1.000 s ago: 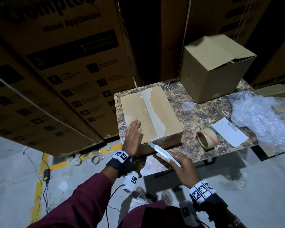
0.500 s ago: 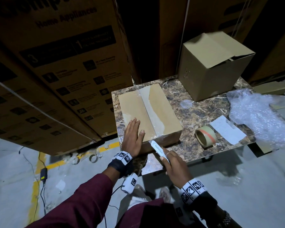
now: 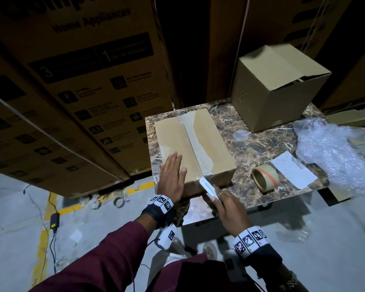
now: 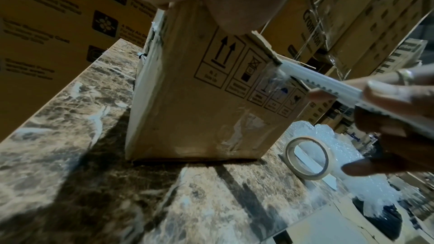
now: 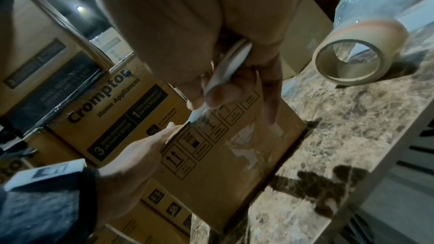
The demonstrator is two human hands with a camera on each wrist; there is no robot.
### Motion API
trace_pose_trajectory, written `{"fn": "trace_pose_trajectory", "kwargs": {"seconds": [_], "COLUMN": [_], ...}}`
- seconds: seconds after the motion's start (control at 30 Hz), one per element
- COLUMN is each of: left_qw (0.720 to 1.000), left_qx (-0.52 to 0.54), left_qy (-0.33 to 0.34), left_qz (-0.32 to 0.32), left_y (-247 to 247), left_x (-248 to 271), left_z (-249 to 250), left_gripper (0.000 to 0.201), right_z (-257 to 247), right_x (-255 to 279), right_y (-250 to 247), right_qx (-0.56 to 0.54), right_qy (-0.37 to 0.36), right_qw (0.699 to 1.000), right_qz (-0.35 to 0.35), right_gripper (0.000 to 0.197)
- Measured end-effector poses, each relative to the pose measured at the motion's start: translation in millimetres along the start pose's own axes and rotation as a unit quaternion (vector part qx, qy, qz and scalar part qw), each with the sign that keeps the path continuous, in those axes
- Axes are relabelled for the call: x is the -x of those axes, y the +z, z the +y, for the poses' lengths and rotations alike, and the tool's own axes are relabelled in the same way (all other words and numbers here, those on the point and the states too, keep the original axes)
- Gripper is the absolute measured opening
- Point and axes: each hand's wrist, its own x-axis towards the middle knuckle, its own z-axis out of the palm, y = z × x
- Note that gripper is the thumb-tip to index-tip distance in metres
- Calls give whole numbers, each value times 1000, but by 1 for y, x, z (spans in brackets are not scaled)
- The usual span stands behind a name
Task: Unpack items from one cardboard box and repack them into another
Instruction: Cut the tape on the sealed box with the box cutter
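Note:
A sealed cardboard box (image 3: 211, 144) with clear tape down its middle lies on the marble table (image 3: 261, 148). My left hand (image 3: 172, 175) presses flat on the box's near left top, fingers straight. My right hand (image 3: 226, 199) grips a white utility knife (image 3: 208, 186); its tip touches the tape at the box's near top edge. In the left wrist view the knife (image 4: 324, 83) meets the taped edge of the box (image 4: 187, 108). In the right wrist view the knife (image 5: 220, 73) sits in curled fingers above the box (image 5: 234, 164). A second box (image 3: 276, 89) with loose flaps stands at the table's back right.
A tape roll (image 3: 264, 180) and a white paper slip (image 3: 291, 170) lie right of the sealed box. Bubble wrap (image 3: 335, 154) hangs over the table's right edge. Large printed cartons (image 3: 72, 91) stand close on the left and behind. Cables and a tape roll (image 3: 119, 202) lie on the floor.
My right hand has moved forward and up, bringing the knife tip from beside the box's front to the taped top edge. The left hand has stayed flat on the box.

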Motion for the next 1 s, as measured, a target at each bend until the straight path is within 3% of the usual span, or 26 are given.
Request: {"fn": "trace_pose_trajectory", "kwargs": {"seconds": [0.37, 0.53, 0.7, 0.9, 1.0], "left_qw": [1000, 1000, 1000, 1000, 998], "left_qx": [7, 3, 14, -17, -59], "left_qy": [9, 11, 10, 7, 6], "left_qz": [8, -1, -4, -8, -14], "left_y": [-1, -2, -4, -5, -6], "left_x": [1, 0, 1, 1, 2], "left_z": [3, 0, 1, 4, 4], "left_gripper": [55, 60, 60, 61, 63], "right_z": [31, 17, 32, 21, 20], "right_x": [15, 15, 9, 17, 25], "right_y": [-30, -21, -36, -29, -47], "right_qx": [-50, -11, -5, -17, -83], "right_qy": [2, -40, 39, -13, -17], "right_qw": [998, 999, 996, 1000, 996], "right_qz": [32, -7, 82, -4, -14], "right_gripper": [28, 25, 23, 17, 20]}}
